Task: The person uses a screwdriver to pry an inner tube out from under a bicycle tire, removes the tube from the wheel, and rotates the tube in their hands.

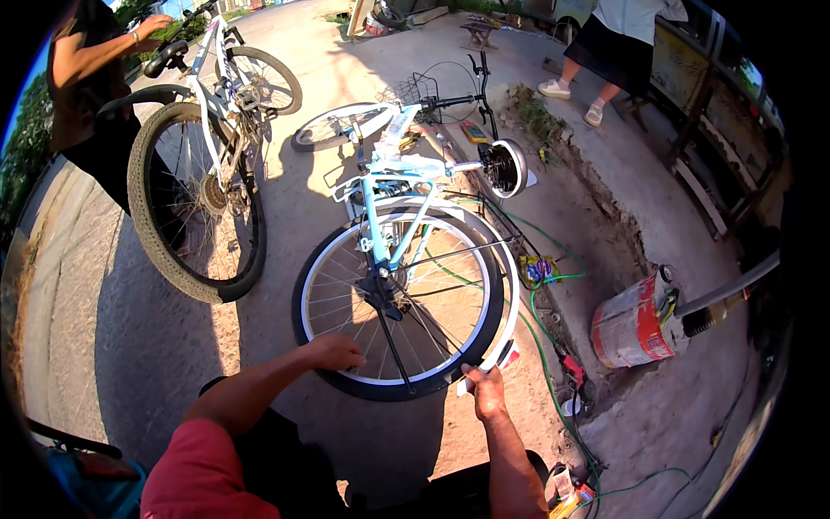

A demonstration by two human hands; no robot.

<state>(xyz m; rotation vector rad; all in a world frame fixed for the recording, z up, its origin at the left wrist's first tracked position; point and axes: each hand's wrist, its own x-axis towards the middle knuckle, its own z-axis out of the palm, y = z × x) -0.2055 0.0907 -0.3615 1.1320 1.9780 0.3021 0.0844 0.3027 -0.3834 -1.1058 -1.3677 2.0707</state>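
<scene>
Matt black rubber tyre (346, 381), shiny metal rim (450, 368) and spokes (341, 303), glossy light-blue painted frame (373, 216), rough dusty ground (277, 216).

Two bicycles stood in view: a light-blue one (393, 186) lying overturned and a white one (212, 95) upright. Four wheels showed in all. Two bystanders (82, 78) (618, 39) were present. One red canister (635, 329) lay on the ground. Two hands (333, 352) (486, 385) were visible.

Upturned light-blue bicycle's black-tyred rear wheel (399, 303)
</scene>
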